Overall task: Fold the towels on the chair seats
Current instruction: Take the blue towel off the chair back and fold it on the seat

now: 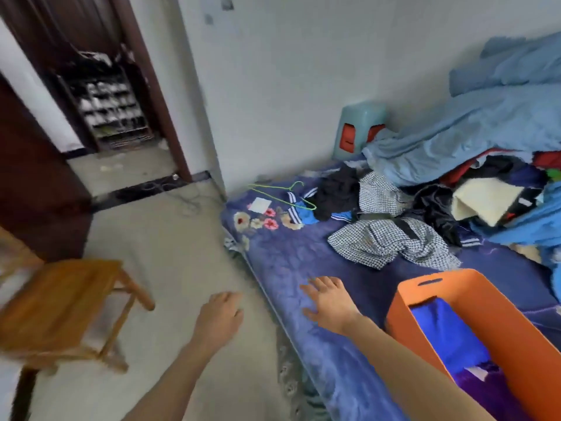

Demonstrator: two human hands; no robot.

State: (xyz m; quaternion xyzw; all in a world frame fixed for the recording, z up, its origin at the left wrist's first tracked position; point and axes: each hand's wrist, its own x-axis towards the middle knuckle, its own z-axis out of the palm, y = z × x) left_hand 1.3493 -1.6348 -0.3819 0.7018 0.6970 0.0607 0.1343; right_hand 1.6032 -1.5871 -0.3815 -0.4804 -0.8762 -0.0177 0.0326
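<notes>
Left hand: the left hand [219, 314] hangs over the bare floor [170, 238] at about 6 o'clock in the view, fingers loose and spread, holding nothing.
Right hand: the right hand [329, 302] is above the near edge of the bed [303, 259], palm down and released, also with nothing in it.
Chair: a wooden chair [60, 302] stands at 8 o'clock, its seat bare; no towel lies on it.
Towels: none can be picked out with certainty; the likeliest candidate is the pale folded cloth [482, 202] in the clothes pile [425, 208] at 2 o'clock, though blur leaves that a guess.
Key relation: the pile lies up and to the right of both hands, with the right hand clearly nearer it; the chair seat lies to the left, nearer the left hand. The pale cloth's long axis seems to run from 10 to 4 o'clock.
Orange bin: an orange bin [501, 344] sits on the bed at 4 o'clock, just beside the right forearm, with blue fabric [446, 332] inside and purple fabric [485, 390] below it.
Other: a green hanger [282, 196] rests on the bed at 12 o'clock.
Step in hand: probably fetching a cloth from the bed for folding.
</notes>
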